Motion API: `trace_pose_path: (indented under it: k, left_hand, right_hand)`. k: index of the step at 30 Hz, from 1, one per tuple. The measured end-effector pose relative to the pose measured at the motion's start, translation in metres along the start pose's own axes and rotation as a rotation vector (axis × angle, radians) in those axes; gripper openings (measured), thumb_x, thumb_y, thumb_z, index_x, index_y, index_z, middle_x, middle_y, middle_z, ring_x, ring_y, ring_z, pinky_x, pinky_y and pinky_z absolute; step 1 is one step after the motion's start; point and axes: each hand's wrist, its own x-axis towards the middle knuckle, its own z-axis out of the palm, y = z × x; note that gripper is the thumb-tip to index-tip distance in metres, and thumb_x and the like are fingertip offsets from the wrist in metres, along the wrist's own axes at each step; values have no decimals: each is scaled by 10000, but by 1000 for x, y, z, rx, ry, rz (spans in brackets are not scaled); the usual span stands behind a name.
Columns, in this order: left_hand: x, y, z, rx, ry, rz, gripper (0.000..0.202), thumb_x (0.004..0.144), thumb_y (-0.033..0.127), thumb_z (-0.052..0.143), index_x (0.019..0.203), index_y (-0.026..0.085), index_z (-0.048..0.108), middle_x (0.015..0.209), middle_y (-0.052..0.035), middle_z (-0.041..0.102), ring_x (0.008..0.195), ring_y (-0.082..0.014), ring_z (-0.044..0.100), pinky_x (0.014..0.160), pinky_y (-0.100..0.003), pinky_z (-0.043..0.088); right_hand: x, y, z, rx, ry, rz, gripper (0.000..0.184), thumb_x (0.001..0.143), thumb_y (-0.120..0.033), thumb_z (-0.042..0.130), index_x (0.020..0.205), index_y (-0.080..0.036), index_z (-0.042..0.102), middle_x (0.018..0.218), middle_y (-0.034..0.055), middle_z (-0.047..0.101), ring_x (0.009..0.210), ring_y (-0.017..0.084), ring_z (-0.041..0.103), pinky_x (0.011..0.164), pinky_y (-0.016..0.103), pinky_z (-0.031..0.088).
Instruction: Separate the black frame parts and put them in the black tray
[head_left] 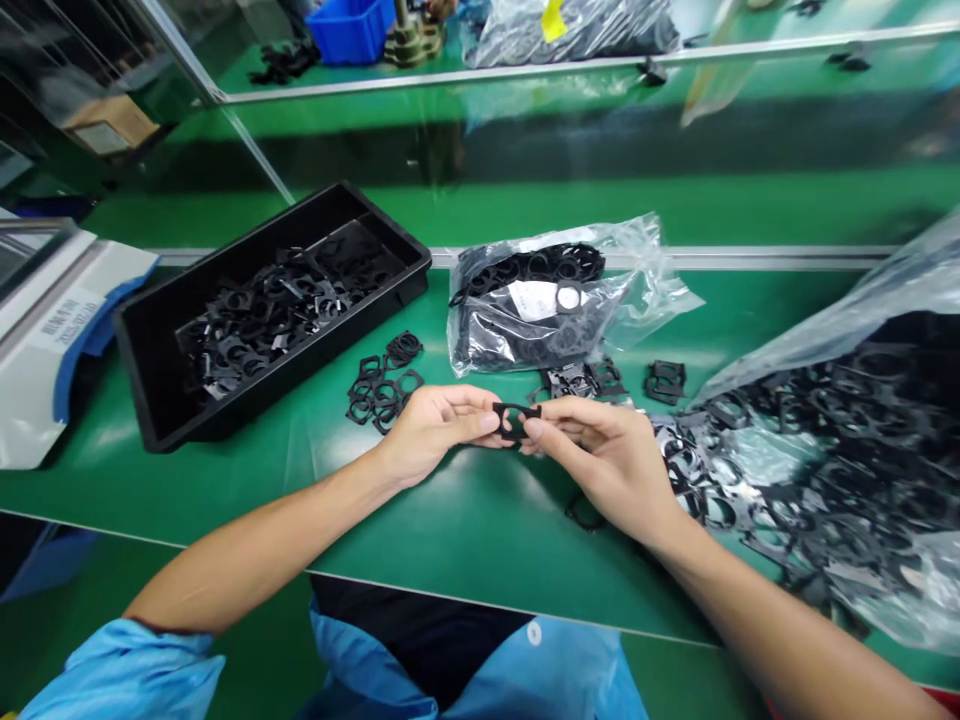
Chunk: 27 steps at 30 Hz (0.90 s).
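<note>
Green tabletop (465, 540), extending left and right across the view. At the right end of the tabletop, an open plastic bag (825, 310), with dark, ring-holed parts heaped in and before its mouth. At the left rear of the tabletop, lying aslant, a black tray (304, 358), partly filled with similar parts. At the rear middle of the tabletop, a clear bag (637, 285), packed with dark parts and bearing a white label. Over the middle of the tabletop, two bare hands: left hand (439, 425) and right hand (626, 460), brought almost together. Left of the tabletop's middle, a loose cluster (379, 390) of flat parts; toward its right rear, a small stack (665, 380).

Smallest item of note, above the middle of the tabletop: one black frame (517, 408) with a round opening. Fingers of both hands clamped on opposite ends, thumbs on the near face. Step in hand, as judged: two-handed handling of a single part, perhaps turning or checking. Next move, as judged: calling for a light hold on the edges, one hand's fingers easing only with the other's secure.
</note>
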Motion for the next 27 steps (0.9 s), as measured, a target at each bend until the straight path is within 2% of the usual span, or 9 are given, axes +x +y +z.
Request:
trace_pose_path:
  k: [3, 7, 11, 19, 22, 27]
  left_hand:
    - [1, 0, -2, 14, -35, 8, 390, 647, 400, 940, 835, 114, 753, 759, -61, 776, 697, -172, 753, 726, -295, 640]
    - [0, 4, -6, 164, -105, 82, 315, 683, 358, 921, 814, 120, 764, 768, -67, 778, 706, -170, 747, 717, -276, 621]
    - [-2, 6, -9, 284, -119, 94, 319, 678, 378, 918, 815, 129, 775, 776, -69, 784, 710, -180, 744, 703, -276, 613]
    - [2, 3, -8, 145, -146, 80, 322, 729, 372, 893, 880, 132, 739, 819, -64, 774, 737, -170, 754, 736, -282, 613]
    - [3, 5, -9, 168, -153, 79, 331, 726, 365, 894, 906, 133, 740, 794, -55, 765, 716, -160, 744, 723, -272, 600]
    - [2, 8, -7, 247, -88, 144, 313, 740, 386, 873, 859, 134, 731, 712, -33, 733, 664, -145, 710, 681, -255, 577]
  right_hand:
    - [0, -1, -1, -4, 8, -11, 405, 744, -572, 829, 754, -181, 727, 665, 33, 726, 615, 182, 710, 620, 283, 600]
    - [1, -2, -3, -17, -13, -1, 414, 755, -579, 819, 748, -177, 721, 647, 36, 724, 592, 183, 709, 595, 286, 605]
    - [1, -2, -3, -55, -20, 3, 416, 762, -579, 813, 733, -173, 723, 630, 36, 716, 571, 178, 700, 574, 282, 599]
    - [4, 1, -2, -46, 13, -27, 379, 790, -550, 804, 759, -181, 722, 645, 31, 725, 596, 183, 715, 611, 283, 604]
    - [3, 3, -2, -87, 21, -47, 358, 813, -528, 792, 773, -180, 718, 641, 31, 723, 588, 181, 708, 594, 277, 590]
    - [1, 4, -2, -263, 53, -160, 258, 897, -413, 724, 770, -190, 713, 652, 29, 719, 595, 175, 689, 604, 281, 574]
